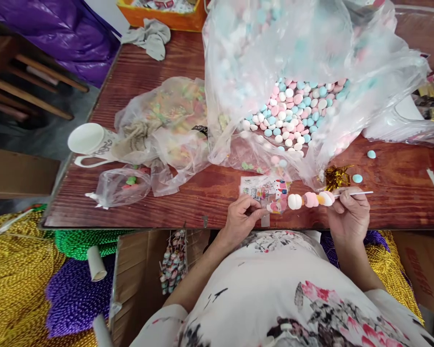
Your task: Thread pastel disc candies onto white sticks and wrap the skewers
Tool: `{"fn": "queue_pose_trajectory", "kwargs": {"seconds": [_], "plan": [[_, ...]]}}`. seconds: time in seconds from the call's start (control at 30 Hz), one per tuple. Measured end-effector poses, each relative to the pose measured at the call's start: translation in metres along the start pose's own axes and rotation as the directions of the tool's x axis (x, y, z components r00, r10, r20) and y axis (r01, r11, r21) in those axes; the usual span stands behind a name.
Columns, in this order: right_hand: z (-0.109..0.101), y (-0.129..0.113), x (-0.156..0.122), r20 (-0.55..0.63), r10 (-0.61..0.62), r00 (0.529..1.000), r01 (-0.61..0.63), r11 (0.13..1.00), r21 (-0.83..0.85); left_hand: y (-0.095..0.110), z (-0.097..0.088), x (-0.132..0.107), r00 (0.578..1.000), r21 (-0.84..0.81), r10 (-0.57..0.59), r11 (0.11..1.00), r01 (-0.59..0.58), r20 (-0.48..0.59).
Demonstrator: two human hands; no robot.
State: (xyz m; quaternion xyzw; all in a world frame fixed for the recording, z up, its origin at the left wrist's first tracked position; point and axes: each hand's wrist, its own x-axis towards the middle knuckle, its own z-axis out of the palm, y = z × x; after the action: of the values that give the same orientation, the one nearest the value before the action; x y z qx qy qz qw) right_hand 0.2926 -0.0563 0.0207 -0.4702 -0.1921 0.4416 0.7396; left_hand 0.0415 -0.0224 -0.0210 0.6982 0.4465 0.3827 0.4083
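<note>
In my right hand is a candy skewer, its white stick pinched between thumb and fingers. White and pink pieces with orange bits between them are threaded along it, and it lies level, pointing left. My left hand pinches the edge of a small clear printed bag just left of the skewer's tip. Further printed packaging lies on the table behind that bag. Behind my right hand are a gold tinsel tie and a loose blue candy.
A large clear bag of pastel candies lies open on the wooden table. To its left are a bag of gummies, a white mug and a small bag. Below the edge, a cardboard box holds bundled skewers.
</note>
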Motion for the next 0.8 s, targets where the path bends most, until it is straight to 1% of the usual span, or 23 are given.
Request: {"fn": "queue_pose_trajectory", "kwargs": {"seconds": [0.1, 0.27, 0.43, 0.6, 0.67, 0.8], "plan": [[0.000, 0.000, -0.002, 0.008, -0.012, 1.000, 0.013, 0.999, -0.039, -0.001, 0.001, 0.001, 1.000, 0.022, 0.020, 1.000, -0.020, 0.001], [0.002, 0.003, -0.006, 0.064, -0.051, 0.997, 0.055, 0.997, -0.062, -0.002, 0.002, 0.001, 0.999, 0.033, 0.049, 0.998, -0.049, -0.002], [-0.001, 0.000, -0.008, 0.124, -0.140, 0.982, 0.157, 0.977, -0.146, -0.003, 0.002, 0.001, 0.990, 0.059, 0.144, 0.988, -0.145, 0.007], [-0.004, -0.010, -0.007, 0.163, -0.234, 0.958, 0.273, 0.918, -0.288, -0.006, 0.002, 0.000, 0.976, 0.062, 0.216, 0.974, -0.216, 0.022], [-0.005, -0.013, -0.007, 0.182, -0.233, 0.955, 0.281, 0.908, -0.312, -0.006, 0.002, 0.001, 0.971, 0.050, 0.239, 0.969, -0.241, 0.027], [-0.005, -0.013, -0.007, 0.206, -0.181, 0.962, 0.246, 0.903, -0.352, -0.006, 0.002, 0.001, 0.950, 0.048, 0.310, 0.949, -0.312, 0.041]]}}
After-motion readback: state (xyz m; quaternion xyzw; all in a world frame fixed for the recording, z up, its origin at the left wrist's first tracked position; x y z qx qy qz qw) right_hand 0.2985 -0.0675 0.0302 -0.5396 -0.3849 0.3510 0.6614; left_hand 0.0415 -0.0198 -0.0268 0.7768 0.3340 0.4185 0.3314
